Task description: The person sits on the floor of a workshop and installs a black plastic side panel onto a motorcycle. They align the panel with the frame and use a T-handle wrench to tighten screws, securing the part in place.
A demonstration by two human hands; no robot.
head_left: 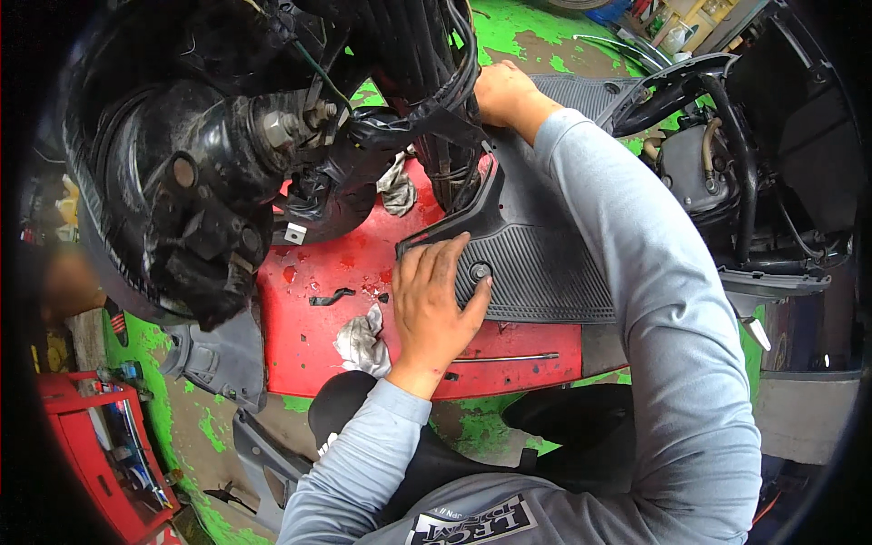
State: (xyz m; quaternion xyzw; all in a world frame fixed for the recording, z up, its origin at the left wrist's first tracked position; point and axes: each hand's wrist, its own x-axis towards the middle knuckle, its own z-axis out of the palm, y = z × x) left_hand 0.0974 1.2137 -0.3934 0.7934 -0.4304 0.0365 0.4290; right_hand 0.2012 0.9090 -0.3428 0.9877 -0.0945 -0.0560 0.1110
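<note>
A black ribbed scooter floorboard panel (545,263) lies over a red platform (509,343). My left hand (429,304) rests on its near left corner, fingers spread, beside a round bolt head (480,272). My right hand (507,94) reaches over the panel to its far left side, next to the bundle of black cables and the steering column (418,64). Its fingers are partly hidden behind that bundle, so their grip does not show. The wheel and axle assembly (182,173) stands to the left of both hands.
Two crumpled rags (363,343) (397,185) and a thin metal rod (509,358) lie on the platform. The engine and frame tubes (699,168) rise at right. A red tool cabinet (100,454) stands lower left, near loose dark plastic covers (222,359) on the peeling green floor.
</note>
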